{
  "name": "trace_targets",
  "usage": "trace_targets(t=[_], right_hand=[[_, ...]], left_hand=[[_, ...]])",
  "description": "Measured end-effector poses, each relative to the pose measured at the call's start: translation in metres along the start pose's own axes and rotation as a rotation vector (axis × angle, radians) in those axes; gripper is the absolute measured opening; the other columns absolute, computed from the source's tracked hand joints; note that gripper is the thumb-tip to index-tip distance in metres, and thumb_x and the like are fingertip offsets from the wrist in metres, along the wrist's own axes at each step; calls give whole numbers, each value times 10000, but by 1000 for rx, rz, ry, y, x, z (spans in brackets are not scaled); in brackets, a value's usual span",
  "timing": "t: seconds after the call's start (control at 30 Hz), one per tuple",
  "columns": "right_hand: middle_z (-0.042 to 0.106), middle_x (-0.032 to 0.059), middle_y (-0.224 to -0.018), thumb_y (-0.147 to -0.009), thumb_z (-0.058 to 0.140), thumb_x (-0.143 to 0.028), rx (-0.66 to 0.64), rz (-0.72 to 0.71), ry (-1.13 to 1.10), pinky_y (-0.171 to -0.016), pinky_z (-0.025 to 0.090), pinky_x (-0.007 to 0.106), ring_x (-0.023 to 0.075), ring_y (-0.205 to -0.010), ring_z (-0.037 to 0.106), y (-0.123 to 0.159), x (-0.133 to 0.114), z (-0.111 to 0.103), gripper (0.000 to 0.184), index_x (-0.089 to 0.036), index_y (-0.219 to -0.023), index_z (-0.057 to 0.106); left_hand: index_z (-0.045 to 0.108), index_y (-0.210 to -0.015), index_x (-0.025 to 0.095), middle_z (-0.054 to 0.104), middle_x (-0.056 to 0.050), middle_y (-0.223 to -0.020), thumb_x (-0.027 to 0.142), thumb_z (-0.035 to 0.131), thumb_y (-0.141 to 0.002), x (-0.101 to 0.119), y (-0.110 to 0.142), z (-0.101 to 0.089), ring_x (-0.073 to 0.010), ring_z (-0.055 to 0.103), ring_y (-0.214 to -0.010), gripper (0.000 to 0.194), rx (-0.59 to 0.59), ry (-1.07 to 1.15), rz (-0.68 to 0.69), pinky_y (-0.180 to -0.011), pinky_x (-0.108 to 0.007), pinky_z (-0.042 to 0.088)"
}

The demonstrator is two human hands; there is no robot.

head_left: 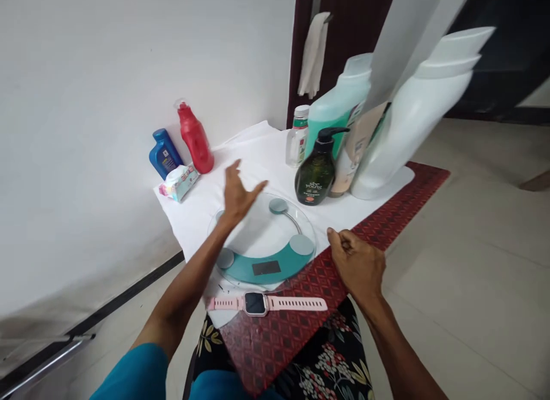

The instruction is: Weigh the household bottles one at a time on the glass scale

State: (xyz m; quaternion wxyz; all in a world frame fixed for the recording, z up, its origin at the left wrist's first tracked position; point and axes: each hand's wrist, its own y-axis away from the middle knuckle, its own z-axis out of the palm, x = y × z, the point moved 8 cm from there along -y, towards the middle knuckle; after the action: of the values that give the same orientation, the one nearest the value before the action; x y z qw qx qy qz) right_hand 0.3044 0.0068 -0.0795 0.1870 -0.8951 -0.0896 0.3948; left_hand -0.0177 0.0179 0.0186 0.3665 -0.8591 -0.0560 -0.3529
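My left hand (239, 195) is open, its fingers spread above the far left part of a round glass bathroom scale (262, 268). The scale has a teal band, grey pads and a dark display, and lies on a white cloth (253, 139). At the table's right edge, my right hand (357, 262) is curled into a fist beside the scale, and I see nothing in it. A smartwatch (255, 304) with a pink strap lies stretched out between the scale and me. My left forearm covers part of the scale's left side.
Back left stand a blue bottle (165, 153), a red bottle (196, 137) and a tissue pack (179, 182). To the right are a dark pump bottle (315, 173), a small clear bottle (296, 142), a green bottle (330, 110), a beige bottle (346, 165) and a large white bottle (412, 122).
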Motion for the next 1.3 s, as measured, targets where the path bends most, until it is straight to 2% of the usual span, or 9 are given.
trace_targets(t=[0.07,0.17,0.23,0.3,0.5,0.7,0.87,1.07,1.3], right_hand=[[498,16,-511,-995,496,-626,-13,12,2,-645,306,352,198,-525,469,0,0,-1,526,-284,-598,442],[505,12,-515,-995,499,-647,-28,35,11,-651,331,364,199,-512,469,-1,1,-1,539,-290,-596,437],[504,10,-516,-997,487,-668,-25,46,23,-654,338,368,197,-506,460,-1,2,-1,557,-291,-591,432],[503,9,-515,-999,476,-678,-22,51,34,-654,338,369,196,-508,459,-1,1,-2,569,-291,-586,426],[486,6,-503,-973,492,-648,-30,69,41,-647,331,361,188,-511,447,-3,-1,-1,539,-287,-579,416],[470,6,-521,-957,482,-607,-28,78,32,-654,300,343,172,-527,419,-5,-5,-1,511,-277,-582,379],[482,8,-529,-961,509,-539,-32,94,32,-657,293,334,169,-548,428,-4,-7,-2,482,-269,-580,389],[493,8,-533,-963,545,-484,-30,117,42,-655,281,322,169,-566,443,-4,-9,-1,453,-261,-585,434],[474,5,-542,-978,524,-477,-39,102,33,-653,256,318,166,-578,418,-4,-12,-1,444,-258,-606,422]], left_hand=[[451,-1528,207,508,-235,-1597,418,922,-839,-41,-12,-68,-410,484,-1525,860,162,-207,-57,-1290,-608,381],[400,-1564,157,411,-301,-1659,336,970,-746,-110,-24,-152,-466,375,-1597,1014,316,-498,-312,-1326,-654,287],[410,-1547,129,386,-341,-1666,317,1001,-681,-148,-28,-180,-512,357,-1596,1066,300,-581,-479,-1312,-700,270],[452,-1497,115,442,-350,-1622,306,1014,-639,-173,-31,-188,-531,408,-1559,1044,221,-568,-559,-1279,-705,325],[573,-1290,119,586,-294,-1478,306,980,-635,-184,-30,-187,-477,529,-1467,794,211,-484,-566,-1248,-581,428],[577,-1190,189,710,-138,-1251,450,882,-745,-170,4,-192,-349,699,-1174,600,272,-382,-617,-1056,-510,577],[618,-1141,213,705,-42,-1060,534,894,-673,-101,32,-189,-266,684,-948,632,304,-187,-430,-873,-423,606],[653,-1159,244,718,-38,-1068,600,908,-701,3,88,-136,-260,690,-916,634,82,-110,-252,-809,-398,604],[645,-1190,243,710,-119,-1160,528,914,-730,24,121,-76,-359,694,-1118,605,-1,-163,-82,-998,-536,591]])
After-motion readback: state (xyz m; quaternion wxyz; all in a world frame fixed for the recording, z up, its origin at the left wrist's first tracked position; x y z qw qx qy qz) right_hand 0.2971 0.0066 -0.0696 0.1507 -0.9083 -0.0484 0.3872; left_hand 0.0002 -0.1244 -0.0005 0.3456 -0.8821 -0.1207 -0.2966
